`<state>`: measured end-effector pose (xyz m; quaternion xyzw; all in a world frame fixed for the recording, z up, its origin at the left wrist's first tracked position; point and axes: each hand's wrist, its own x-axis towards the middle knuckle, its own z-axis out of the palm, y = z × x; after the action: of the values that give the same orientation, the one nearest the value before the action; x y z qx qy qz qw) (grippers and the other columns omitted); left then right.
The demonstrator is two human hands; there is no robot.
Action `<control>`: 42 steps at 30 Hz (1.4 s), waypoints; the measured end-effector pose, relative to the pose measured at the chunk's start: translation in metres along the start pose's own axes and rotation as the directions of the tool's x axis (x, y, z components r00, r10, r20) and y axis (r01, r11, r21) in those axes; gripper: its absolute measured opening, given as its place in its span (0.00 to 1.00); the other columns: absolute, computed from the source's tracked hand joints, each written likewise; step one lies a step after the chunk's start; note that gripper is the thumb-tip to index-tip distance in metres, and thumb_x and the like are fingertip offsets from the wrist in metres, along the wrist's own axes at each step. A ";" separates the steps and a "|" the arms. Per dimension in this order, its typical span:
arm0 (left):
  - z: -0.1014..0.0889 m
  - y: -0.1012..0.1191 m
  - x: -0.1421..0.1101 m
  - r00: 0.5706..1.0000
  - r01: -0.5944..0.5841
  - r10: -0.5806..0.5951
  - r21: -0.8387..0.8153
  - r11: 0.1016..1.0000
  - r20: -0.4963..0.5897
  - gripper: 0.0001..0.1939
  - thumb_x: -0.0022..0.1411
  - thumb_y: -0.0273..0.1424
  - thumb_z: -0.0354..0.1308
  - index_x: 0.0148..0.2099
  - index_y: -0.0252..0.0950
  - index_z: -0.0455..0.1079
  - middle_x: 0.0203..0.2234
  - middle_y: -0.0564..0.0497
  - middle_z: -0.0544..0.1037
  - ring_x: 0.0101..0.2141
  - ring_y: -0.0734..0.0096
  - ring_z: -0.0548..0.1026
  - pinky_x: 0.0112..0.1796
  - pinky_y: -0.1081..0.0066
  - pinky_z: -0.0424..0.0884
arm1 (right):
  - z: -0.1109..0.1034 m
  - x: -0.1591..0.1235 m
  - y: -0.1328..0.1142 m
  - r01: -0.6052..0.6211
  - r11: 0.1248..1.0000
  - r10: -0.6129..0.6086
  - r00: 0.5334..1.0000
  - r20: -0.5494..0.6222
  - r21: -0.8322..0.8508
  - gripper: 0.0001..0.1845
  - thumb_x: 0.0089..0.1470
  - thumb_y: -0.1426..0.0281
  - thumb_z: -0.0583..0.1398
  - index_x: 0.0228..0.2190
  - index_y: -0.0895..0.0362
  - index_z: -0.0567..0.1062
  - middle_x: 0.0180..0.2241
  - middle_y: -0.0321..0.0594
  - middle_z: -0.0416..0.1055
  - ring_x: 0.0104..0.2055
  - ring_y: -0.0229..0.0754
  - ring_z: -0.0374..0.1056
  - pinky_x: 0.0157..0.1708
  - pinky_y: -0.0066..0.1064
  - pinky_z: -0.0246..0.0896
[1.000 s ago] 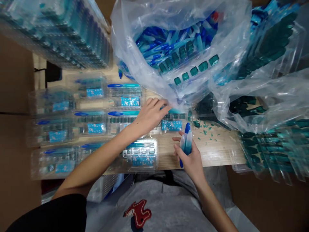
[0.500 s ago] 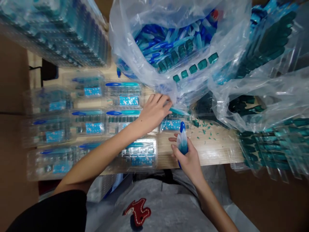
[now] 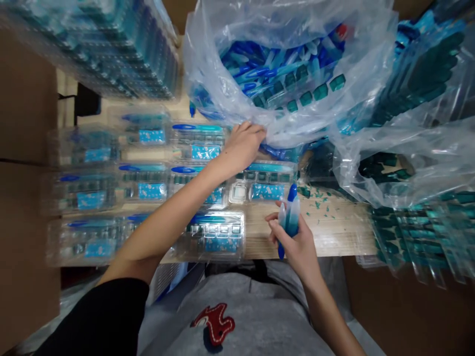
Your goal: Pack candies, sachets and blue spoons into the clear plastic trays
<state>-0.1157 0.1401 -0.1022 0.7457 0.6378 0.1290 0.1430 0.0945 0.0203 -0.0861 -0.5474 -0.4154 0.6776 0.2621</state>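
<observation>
R grip (image 3: 299,246) pinching slim pens (image 3: 293,217) – L grip (image 3: 245,145) at crinkly plast. bag (image 3: 210,74), closure unclear.

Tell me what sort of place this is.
Probably a packing bench in a small workshop: rows of filled clear blister packs, a big plastic bag of loose blue pens, and a tall stack of packs.

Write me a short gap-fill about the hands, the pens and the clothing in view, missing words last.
The ____ hand holds blue pens. The large bag at the left hand is made of see-through ____. The patch on the grey clothing is mostly ____.

Missing words: right; plastic; red.
</observation>
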 end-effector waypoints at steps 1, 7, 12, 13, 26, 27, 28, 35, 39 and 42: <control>-0.006 0.000 -0.005 1.000 0.009 -0.009 -0.041 0.999 -0.008 0.13 0.67 0.23 0.48 0.46 0.35 0.73 0.46 0.45 0.78 0.49 0.55 0.70 0.50 0.57 0.64 | -0.001 -0.003 -0.003 -0.009 0.999 0.009 1.000 0.011 0.032 0.27 0.51 0.56 0.65 0.48 0.55 0.67 0.33 0.37 0.72 0.22 0.35 0.63 0.18 0.27 0.58; -0.040 0.024 -0.071 0.985 0.060 -0.107 -0.313 0.948 -0.137 0.07 0.67 0.27 0.52 0.44 0.35 0.71 0.40 0.48 0.78 0.43 0.63 0.73 0.47 0.62 0.67 | 0.002 -0.012 -0.014 -0.169 0.896 0.099 0.978 0.185 0.412 0.20 0.49 0.63 0.68 0.43 0.53 0.72 0.34 0.36 0.75 0.26 0.35 0.68 0.25 0.25 0.65; -0.048 0.056 -0.127 0.973 0.228 -0.158 -0.766 0.601 0.166 0.07 0.69 0.31 0.51 0.44 0.38 0.69 0.35 0.52 0.78 0.36 0.71 0.76 0.37 0.71 0.72 | 0.016 -0.012 -0.023 -0.212 0.896 0.127 0.964 0.232 0.390 0.20 0.47 0.60 0.70 0.40 0.52 0.73 0.38 0.39 0.77 0.35 0.43 0.75 0.37 0.35 0.73; -0.047 0.061 -0.135 0.964 0.262 -0.185 -0.806 0.531 0.192 0.06 0.69 0.31 0.51 0.45 0.38 0.68 0.35 0.52 0.77 0.36 0.71 0.77 0.37 0.71 0.73 | 0.020 -0.012 -0.025 -0.211 0.896 0.129 0.965 0.227 0.391 0.21 0.46 0.59 0.71 0.40 0.52 0.74 0.38 0.39 0.78 0.36 0.45 0.75 0.39 0.37 0.73; -0.035 0.079 -0.182 0.934 0.285 -0.349 -0.756 0.589 0.079 0.13 0.68 0.32 0.55 0.54 0.46 0.67 0.42 0.52 0.75 0.41 0.70 0.74 0.44 0.67 0.72 | 0.041 -0.015 -0.022 -0.118 0.838 0.060 0.990 0.125 0.532 0.13 0.45 0.68 0.73 0.35 0.51 0.79 0.36 0.34 0.80 0.34 0.37 0.76 0.34 0.24 0.74; -0.037 0.076 -0.183 0.924 0.310 -0.362 -0.798 0.517 0.124 0.11 0.68 0.33 0.55 0.52 0.45 0.69 0.40 0.52 0.75 0.38 0.71 0.74 0.42 0.68 0.72 | 0.040 -0.015 -0.022 -0.115 0.843 0.056 0.990 0.127 0.525 0.13 0.46 0.67 0.73 0.36 0.52 0.79 0.37 0.35 0.80 0.36 0.39 0.77 0.36 0.26 0.75; -0.038 0.074 -0.185 0.912 0.347 -0.360 -0.841 0.416 0.198 0.10 0.68 0.34 0.55 0.51 0.43 0.70 0.36 0.53 0.76 0.35 0.72 0.75 0.40 0.69 0.73 | 0.038 -0.016 -0.022 -0.103 0.850 0.050 0.992 0.116 0.516 0.13 0.46 0.67 0.72 0.36 0.52 0.79 0.37 0.36 0.80 0.38 0.41 0.77 0.38 0.28 0.75; -0.028 0.069 -0.206 0.818 0.504 -0.091 -0.785 -0.361 0.567 0.19 0.62 0.44 0.61 0.47 0.36 0.74 0.28 0.52 0.77 0.23 0.77 0.75 0.26 0.74 0.72 | 0.014 -0.018 -0.013 -0.028 0.936 0.025 1.000 0.015 0.350 0.15 0.46 0.65 0.73 0.36 0.52 0.76 0.30 0.34 0.77 0.25 0.34 0.72 0.26 0.22 0.70; -0.031 0.050 -0.216 0.857 0.386 -0.270 -0.894 -0.228 0.439 0.19 0.62 0.45 0.61 0.48 0.36 0.75 0.29 0.49 0.79 0.28 0.71 0.78 0.32 0.69 0.76 | 0.011 -0.018 -0.006 -0.076 0.966 0.057 0.995 0.083 0.246 0.15 0.53 0.62 0.68 0.41 0.52 0.74 0.28 0.35 0.72 0.22 0.34 0.67 0.17 0.21 0.62; -0.047 0.005 -0.218 0.829 0.353 -0.556 -0.824 0.443 0.057 0.13 0.66 0.39 0.57 0.48 0.38 0.76 0.38 0.48 0.81 0.38 0.68 0.79 0.42 0.65 0.75 | 0.010 -0.018 -0.001 -0.110 0.982 0.091 0.988 0.127 0.152 0.17 0.54 0.61 0.67 0.44 0.52 0.73 0.30 0.35 0.71 0.23 0.34 0.66 0.18 0.21 0.62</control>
<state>-0.1623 -0.0733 -0.0588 0.3765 0.6958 0.4426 0.4222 0.0890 0.0037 -0.0756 -0.5035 -0.3471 0.7523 0.2449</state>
